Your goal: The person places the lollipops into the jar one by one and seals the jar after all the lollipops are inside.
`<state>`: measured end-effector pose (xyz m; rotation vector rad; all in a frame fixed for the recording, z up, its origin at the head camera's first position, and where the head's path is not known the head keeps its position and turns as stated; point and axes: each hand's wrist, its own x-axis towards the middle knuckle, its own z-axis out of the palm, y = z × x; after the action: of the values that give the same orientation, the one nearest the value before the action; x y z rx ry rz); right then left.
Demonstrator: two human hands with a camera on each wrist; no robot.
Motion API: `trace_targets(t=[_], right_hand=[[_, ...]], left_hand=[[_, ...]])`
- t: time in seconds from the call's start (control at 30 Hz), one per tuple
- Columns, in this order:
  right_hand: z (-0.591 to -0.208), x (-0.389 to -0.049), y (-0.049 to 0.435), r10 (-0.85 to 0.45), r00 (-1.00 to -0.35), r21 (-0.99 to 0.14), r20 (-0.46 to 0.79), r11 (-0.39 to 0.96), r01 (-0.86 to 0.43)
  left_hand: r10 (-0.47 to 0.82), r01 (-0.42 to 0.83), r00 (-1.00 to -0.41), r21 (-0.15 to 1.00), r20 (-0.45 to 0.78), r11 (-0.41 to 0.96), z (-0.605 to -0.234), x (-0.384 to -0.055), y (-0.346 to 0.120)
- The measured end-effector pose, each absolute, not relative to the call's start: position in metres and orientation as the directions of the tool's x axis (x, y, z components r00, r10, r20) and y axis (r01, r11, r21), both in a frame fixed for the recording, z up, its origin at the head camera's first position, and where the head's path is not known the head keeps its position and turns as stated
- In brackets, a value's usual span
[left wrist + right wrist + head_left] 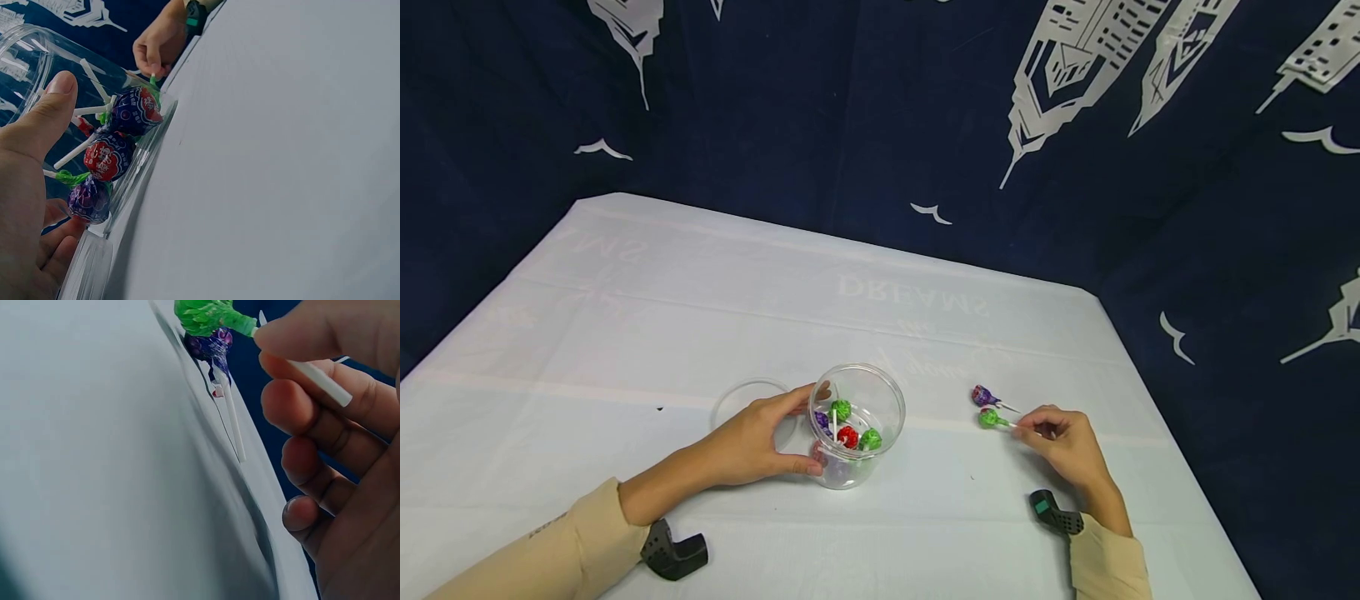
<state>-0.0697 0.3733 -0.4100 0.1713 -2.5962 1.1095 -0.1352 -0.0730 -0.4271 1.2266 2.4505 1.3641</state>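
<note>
A clear plastic jar (857,471) stands without a lid on the table, several wrapped lollipops (107,156) inside it, their wrappers green, red and purple. My left hand (752,437) grips the jar's side from the left, thumb in front and fingers behind. Off to the right, my right hand (1067,446) pinches the white stick of a green lollipop (991,417) between thumb and forefinger. In the right wrist view the other fingers curl loosely below that stick. A purple lollipop (983,396) lies on the table just behind the green one.
A clear round lid (737,392) lies on the table left of the jar, partly hidden by my left hand. The white cloth-covered table (625,333) ends at a dark blue curtain (820,108) with white building prints.
</note>
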Motion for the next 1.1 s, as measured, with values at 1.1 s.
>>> trace_targets(t=[1.1], right_hand=[[-0.4, -0.072, 0.337, -0.005, -0.843, -0.815, 0.538, 0.253, -0.521]], left_hand=[[0.675, 0.617, -0.667, 0.74, 0.315, 0.266, -0.427, -0.136, -0.073]])
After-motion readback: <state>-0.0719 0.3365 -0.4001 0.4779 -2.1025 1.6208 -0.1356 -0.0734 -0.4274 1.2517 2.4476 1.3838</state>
